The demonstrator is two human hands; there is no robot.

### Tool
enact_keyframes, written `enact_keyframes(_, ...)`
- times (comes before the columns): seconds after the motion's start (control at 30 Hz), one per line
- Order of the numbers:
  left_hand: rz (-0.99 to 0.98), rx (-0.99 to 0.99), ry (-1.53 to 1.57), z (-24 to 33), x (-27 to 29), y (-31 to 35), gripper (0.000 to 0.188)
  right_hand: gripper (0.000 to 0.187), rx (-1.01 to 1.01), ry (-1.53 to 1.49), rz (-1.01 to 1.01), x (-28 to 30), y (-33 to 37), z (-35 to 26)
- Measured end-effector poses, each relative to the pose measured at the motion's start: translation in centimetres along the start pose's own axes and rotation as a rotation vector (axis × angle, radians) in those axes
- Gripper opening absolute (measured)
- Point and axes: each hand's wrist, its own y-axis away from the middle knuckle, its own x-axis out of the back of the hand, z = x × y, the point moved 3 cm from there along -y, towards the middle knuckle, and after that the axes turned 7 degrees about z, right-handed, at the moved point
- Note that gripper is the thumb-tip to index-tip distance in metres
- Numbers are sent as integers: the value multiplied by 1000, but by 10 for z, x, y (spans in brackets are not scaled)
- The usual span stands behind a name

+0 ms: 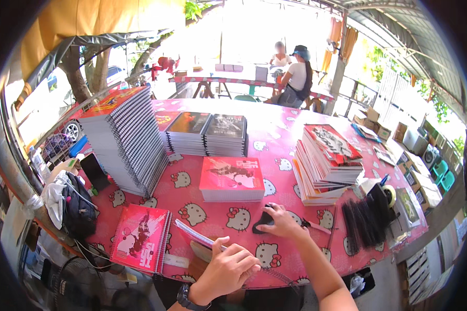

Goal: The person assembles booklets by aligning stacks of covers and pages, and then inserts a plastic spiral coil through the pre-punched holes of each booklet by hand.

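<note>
My left hand (227,270) is closed around a notebook (198,236), which stands tilted at the table's near edge. A thin spiral coil (281,278) trails to the right from beside this hand. My right hand (281,224) rests on a small black object (262,221), its fingers curled over it; I cannot make out its kind. Left of my left hand lies a red spiral-bound notebook (140,238). Just beyond my hands sits a stack of red-covered sheets (231,179). A pink-handled tool (317,226) lies right of my right hand.
A tall stack of spiral notebooks (124,142) rises at left, near a phone (94,171) and a black bag (80,210). Dark-covered stacks (225,135) stand behind. At right are loose papers and covers (324,171) and black coils (366,223). Two people (297,78) sit at a far table.
</note>
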Motion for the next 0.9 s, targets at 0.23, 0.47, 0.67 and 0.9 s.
enact_keyframes(0.23,14,7,34,-2,2,2,19,87,112,56,43,-18,46,-7)
enact_keyframes(0.47,17,18,28,-10,-2,10,15,71,22,-343,124,1,88,-43)
enact_keyframes(0.67,-7,50,41,-9,-2,6,16,81,-165,-1295,32,-5,107,-64)
enact_keyframes(0.9,56,18,64,-11,1,7,17,87,-16,-1309,65,33,97,-82)
